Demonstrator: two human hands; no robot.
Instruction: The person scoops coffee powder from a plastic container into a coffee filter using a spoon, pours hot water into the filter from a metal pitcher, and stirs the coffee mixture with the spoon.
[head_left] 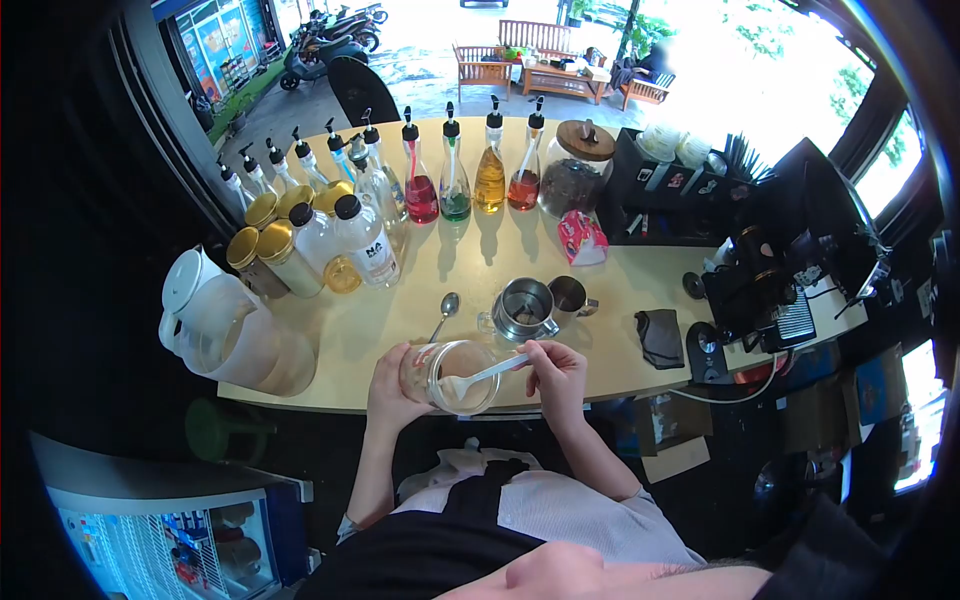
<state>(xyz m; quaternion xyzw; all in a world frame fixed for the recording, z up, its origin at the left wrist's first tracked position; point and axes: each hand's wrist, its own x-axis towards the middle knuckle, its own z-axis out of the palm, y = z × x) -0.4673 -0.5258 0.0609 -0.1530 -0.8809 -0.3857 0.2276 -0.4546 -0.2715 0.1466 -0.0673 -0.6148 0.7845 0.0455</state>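
My left hand (394,388) is wrapped round a clear jar (420,372), which is tilted with its mouth toward me at the counter's front edge. Between the fingers of my right hand (556,376) is the handle of a white plastic spoon (500,368). The spoon's bowl is at the jar's mouth, with pale powder on it. Just beyond the jar stand a metal filter cup (523,309) on a glass mug and a small steel pitcher (569,296). A metal teaspoon (445,314) lies on the counter to the left.
Syrup bottles with black pumps (421,190) line the counter's (350,350) far edge. Gold-lidded jars (277,243) and a large plastic pitcher (235,335) stand left. A wooden-lidded jar (578,175), red packet (582,238), dark cloth (660,338) and coffee machine (750,290) are right.
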